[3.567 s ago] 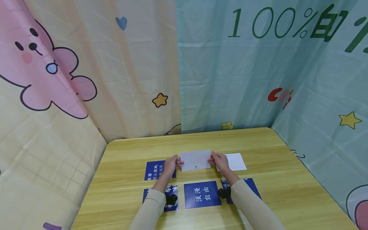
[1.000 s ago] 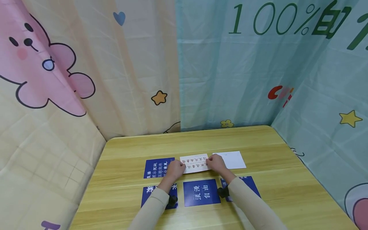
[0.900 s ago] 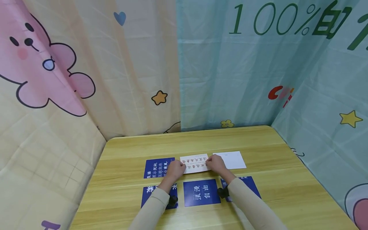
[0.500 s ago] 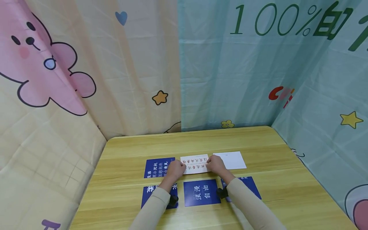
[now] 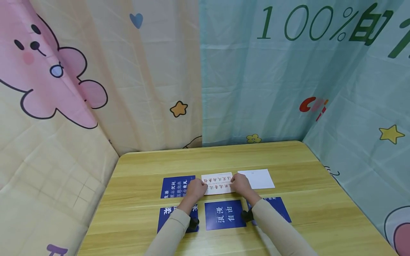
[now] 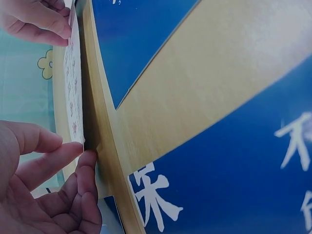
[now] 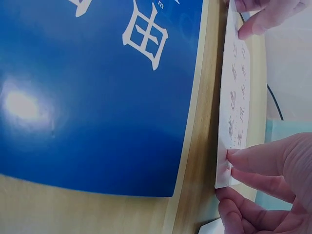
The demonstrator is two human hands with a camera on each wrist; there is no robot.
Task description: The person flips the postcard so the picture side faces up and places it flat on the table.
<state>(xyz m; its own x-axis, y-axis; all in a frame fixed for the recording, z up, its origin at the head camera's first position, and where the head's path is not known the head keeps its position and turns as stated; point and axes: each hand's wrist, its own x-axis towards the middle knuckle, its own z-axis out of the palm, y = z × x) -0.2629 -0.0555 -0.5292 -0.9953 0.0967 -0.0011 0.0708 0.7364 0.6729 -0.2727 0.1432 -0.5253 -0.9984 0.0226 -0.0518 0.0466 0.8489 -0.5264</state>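
A white postcard (image 5: pixel 218 183) with lines of red characters lies between the two hands in the head view, in the middle of the far row of cards. My left hand (image 5: pixel 196 189) pinches its left end. The right hand (image 5: pixel 241 183) holds the opposite end, with thumb (image 7: pixel 256 157) on the printed face and fingers at and behind the edge. In both wrist views the postcard appears slightly off the wooden table, its near edge over a shadow. A blue card (image 5: pixel 173 186) with white characters lies left of it, and a white card (image 5: pixel 261 179) lies to its right.
Nearer on the table (image 5: pixel 144 165) lie more blue cards: one partly under the left forearm (image 5: pixel 164 216), one in the middle (image 5: pixel 225 215), one partly behind the right sleeve (image 5: pixel 280 208). Printed curtains (image 5: pixel 256 89) enclose the table's back and sides.
Several seconds ago the postcard was held up with its nearly blank side showing; now its red-printed side shows, lower down. Over the last second hands and postcard have barely moved.
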